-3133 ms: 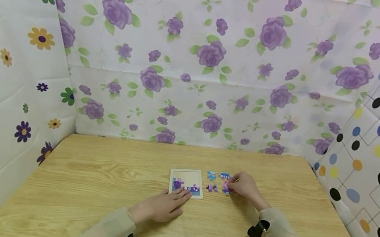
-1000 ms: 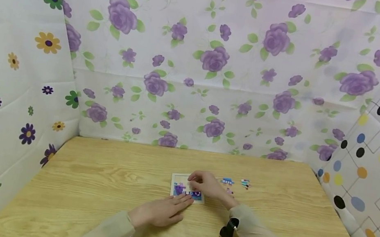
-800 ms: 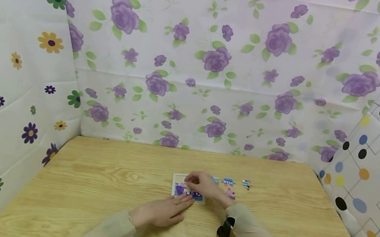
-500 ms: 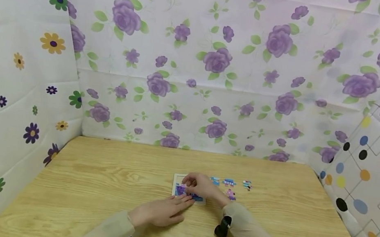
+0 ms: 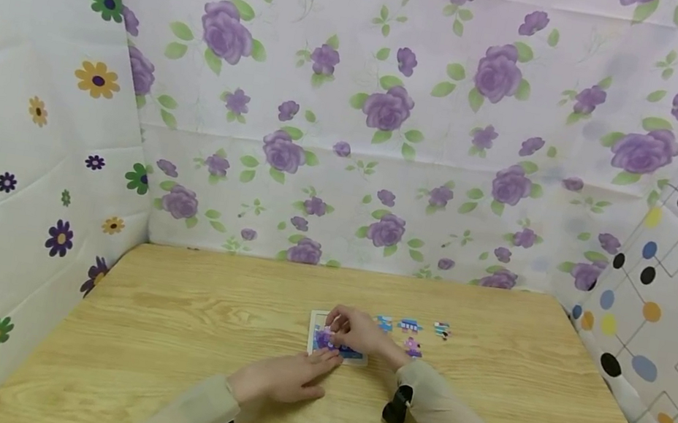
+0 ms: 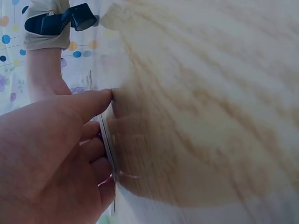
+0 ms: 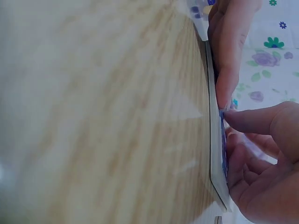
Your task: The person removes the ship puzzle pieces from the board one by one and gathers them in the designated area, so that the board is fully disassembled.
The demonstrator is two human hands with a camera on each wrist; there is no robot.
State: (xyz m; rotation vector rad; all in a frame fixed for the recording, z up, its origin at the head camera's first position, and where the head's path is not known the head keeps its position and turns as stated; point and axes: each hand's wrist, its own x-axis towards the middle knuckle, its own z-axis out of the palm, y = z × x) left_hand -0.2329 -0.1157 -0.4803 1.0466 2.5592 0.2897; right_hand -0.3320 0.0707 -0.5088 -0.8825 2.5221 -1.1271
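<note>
A white-rimmed puzzle tray (image 5: 311, 333), partly filled with purple and blue jigsaw pieces, lies mid-table. Over its middle, my right hand (image 5: 358, 333) pinches a small jigsaw piece between thumb and fingertips, mostly hidden by the hand. The right wrist view has the thumb (image 7: 254, 120) tip right at the purple printed surface, just inside the tray edge (image 7: 214, 149). My left hand (image 5: 282, 376) rests with extended fingers on the tray's near edge. In the left wrist view, the left hand's thumb (image 6: 93, 103) lies along that edge.
Right of the tray lie loose jigsaw pieces: a blue one (image 5: 384, 323), a blue-and-white one (image 5: 410, 325), a multicoloured one (image 5: 441, 330) and a pink-purple one (image 5: 413, 348). A floral cloth wall (image 5: 327, 121) rises behind the wooden table (image 5: 197, 307).
My right hand has moved left from the loose pieces to the tray, then slightly farther left and down onto it. A pink-purple piece has left the loose group. The left hand stays nearly still.
</note>
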